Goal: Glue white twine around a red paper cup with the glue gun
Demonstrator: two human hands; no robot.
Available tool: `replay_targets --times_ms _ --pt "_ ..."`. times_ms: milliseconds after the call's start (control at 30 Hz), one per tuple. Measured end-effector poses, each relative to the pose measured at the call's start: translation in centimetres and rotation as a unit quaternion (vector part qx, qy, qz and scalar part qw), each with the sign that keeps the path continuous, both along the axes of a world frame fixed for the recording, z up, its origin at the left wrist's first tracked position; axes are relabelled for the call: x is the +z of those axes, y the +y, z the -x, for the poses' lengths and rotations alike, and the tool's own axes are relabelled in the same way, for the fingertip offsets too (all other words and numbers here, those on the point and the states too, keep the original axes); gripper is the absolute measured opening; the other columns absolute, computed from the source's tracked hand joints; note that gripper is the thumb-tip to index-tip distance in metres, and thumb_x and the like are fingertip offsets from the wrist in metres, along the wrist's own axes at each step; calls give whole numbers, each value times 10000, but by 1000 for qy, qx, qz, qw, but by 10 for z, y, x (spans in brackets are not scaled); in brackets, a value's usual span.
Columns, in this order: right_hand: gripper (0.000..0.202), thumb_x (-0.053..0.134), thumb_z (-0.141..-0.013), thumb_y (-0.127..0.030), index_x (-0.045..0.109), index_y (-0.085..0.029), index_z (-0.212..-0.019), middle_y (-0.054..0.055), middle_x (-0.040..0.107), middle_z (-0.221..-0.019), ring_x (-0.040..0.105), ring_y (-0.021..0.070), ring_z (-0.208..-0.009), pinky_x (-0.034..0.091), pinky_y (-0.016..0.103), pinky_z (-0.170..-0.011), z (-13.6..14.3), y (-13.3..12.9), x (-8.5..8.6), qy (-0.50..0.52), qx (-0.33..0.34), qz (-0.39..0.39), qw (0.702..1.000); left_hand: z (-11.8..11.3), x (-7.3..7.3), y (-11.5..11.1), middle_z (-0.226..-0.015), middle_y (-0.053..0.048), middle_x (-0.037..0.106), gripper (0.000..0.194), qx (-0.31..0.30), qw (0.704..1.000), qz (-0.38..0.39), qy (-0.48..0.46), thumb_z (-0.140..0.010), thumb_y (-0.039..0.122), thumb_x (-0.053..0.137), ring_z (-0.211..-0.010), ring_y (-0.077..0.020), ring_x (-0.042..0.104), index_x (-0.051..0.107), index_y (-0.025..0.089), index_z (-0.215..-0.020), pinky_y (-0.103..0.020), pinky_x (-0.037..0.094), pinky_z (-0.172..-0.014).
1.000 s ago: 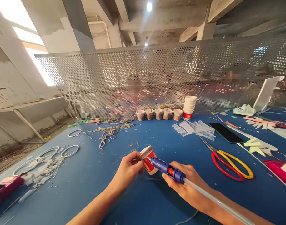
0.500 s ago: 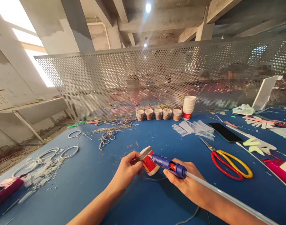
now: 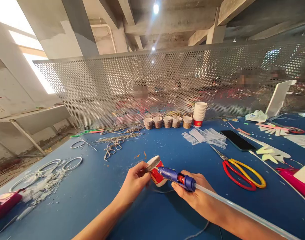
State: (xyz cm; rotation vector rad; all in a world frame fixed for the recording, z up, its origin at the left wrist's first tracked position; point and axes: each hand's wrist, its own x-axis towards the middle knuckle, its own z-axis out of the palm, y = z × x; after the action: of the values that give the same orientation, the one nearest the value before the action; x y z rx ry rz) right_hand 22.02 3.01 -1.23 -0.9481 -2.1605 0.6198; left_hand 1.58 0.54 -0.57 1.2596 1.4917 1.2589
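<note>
My left hand (image 3: 136,178) is closed on a red and white paper cup (image 3: 159,177), which is tilted with its rim toward the upper left. Grey cord (image 3: 153,164) wraps the cup near the rim, under my fingers. In my right hand (image 3: 192,191) is a blue hot glue gun (image 3: 174,174), its nozzle close against the cup's side. A long clear glue stick (image 3: 224,199) runs out of the gun's back over my right forearm. Loose cord (image 3: 201,231) trails on the table below. Whether the nozzle touches the cup I cannot tell.
Several small cord-wrapped baskets (image 3: 167,122) and a stack of paper cups (image 3: 199,114) stand before a perforated metal screen (image 3: 92,96). Scissors (image 3: 238,171), a phone (image 3: 237,140) and white strips (image 3: 207,137) lie right. Cord rings (image 3: 72,164) and grey scraps (image 3: 44,183) lie left.
The view has shifted slightly. The glue gun's nozzle sits a little lower on the cup, just below the cord band. Both hands keep their hold.
</note>
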Motion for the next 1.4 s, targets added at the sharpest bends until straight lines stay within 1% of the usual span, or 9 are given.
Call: replay_targets --times_ms 100,300,500,600,767,933,1100,1300,1400 --pt "306 443 -894 -423 571 -227 -697 -16 601 -569 561 143 -520 459 231 -522 -1 2 -2 3 -6 -1 1000 2 -2 0 -460 70 495 24 2 1000 -13 13 -611 195 527 -470 -96 450 534 183 -592 -213 356 -504" --pt "374 409 -911 -477 605 -213 -731 1 635 -661 602 167 -665 492 243 -600 -7 11 -3 -21 -33 41 998 5 -4 2 -459 71 479 14 5 999 -15 38 -591 196 517 -477 -95 428 513 183 -594 -211 336 -501" --pt "334 421 -891 -442 586 -222 -701 -16 577 -540 559 154 -509 448 245 -518 -1 0 4 -7 -13 23 1000 2 1 0 -479 70 481 28 8 999 -14 28 -576 199 520 -489 -95 432 526 179 -593 -210 339 -499" --pt "311 431 -885 -432 589 -225 -715 -10 595 -567 579 160 -546 446 243 -536 -2 1 3 4 -8 13 1000 1 2 0 -477 71 484 28 8 999 -14 27 -577 199 522 -490 -92 426 526 176 -593 -209 338 -499" --pt "353 416 -897 -463 556 -217 -687 2 600 -600 574 159 -584 437 233 -524 -5 8 -1 -3 -22 44 999 4 -2 2 -480 71 482 43 5 999 -19 50 -592 208 500 -500 -95 423 524 176 -609 -212 325 -506" --pt "297 429 -890 -400 488 -225 -657 -25 528 -524 495 131 -481 377 235 -496 2 1 1 8 16 11 1000 6 -7 3 -490 76 464 44 -2 998 -21 54 -612 224 508 -495 -94 423 504 180 -619 -216 323 -504" --pt "232 429 -893 -359 495 -213 -725 -25 544 -578 473 111 -479 369 225 -510 7 -3 -4 15 74 26 997 4 -9 2 -498 77 458 58 -9 998 -20 61 -625 229 521 -501 -94 419 527 174 -639 -214 320 -504" --pt "285 448 -880 -413 501 -219 -677 -15 533 -559 483 134 -513 366 244 -525 1 4 -4 21 8 30 999 7 -4 2 -476 75 487 61 -4 999 -16 47 -647 236 532 -495 -97 429 527 177 -632 -220 339 -519" --pt "339 449 -866 -455 489 -216 -629 -17 510 -538 474 136 -518 368 245 -513 -3 12 -1 43 -5 75 996 9 -1 1 -483 69 510 45 0 999 -12 40 -643 219 527 -499 -104 450 538 177 -633 -228 356 -530"
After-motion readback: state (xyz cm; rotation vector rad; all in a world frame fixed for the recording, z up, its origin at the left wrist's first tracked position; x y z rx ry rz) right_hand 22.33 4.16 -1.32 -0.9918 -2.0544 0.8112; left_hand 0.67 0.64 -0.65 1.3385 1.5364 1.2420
